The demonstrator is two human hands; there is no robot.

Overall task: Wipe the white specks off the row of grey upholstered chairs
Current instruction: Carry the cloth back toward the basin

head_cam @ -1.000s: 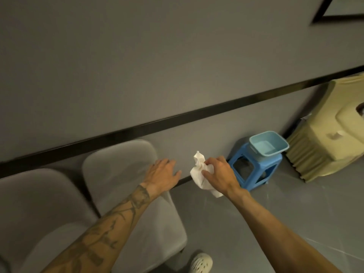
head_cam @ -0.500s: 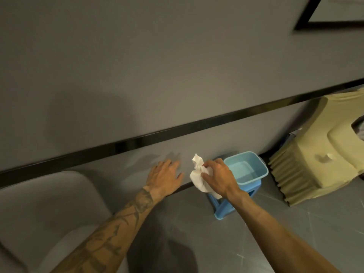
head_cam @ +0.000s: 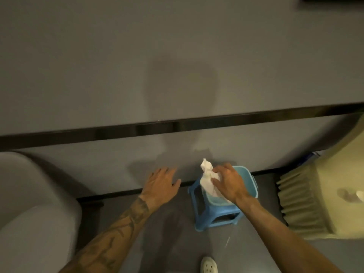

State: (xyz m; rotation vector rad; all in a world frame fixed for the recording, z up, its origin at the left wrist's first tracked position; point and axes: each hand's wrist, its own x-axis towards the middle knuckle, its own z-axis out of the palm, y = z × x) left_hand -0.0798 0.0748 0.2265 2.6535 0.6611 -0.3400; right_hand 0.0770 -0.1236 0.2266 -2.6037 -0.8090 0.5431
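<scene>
One grey upholstered chair (head_cam: pixel 33 209) shows at the left edge, partly cut off. My right hand (head_cam: pixel 229 182) grips a crumpled white cloth (head_cam: pixel 207 179) just over a light blue basin (head_cam: pixel 249 184). The basin stands on a blue plastic stool (head_cam: pixel 208 215). My left hand (head_cam: pixel 160 184) hovers with its fingers spread over the floor, between the chair and the stool, holding nothing.
A grey wall with a black strip (head_cam: pixel 177 127) runs across the back. At the right stands a piece of furniture under a yellowish cover (head_cam: pixel 323 200). My white shoe (head_cam: pixel 209 266) is on the grey floor at the bottom.
The view has swung to the right, so only one chair stays in sight at the left. My right hand with the cloth now sits over the basin. My left hand has left the chair.
</scene>
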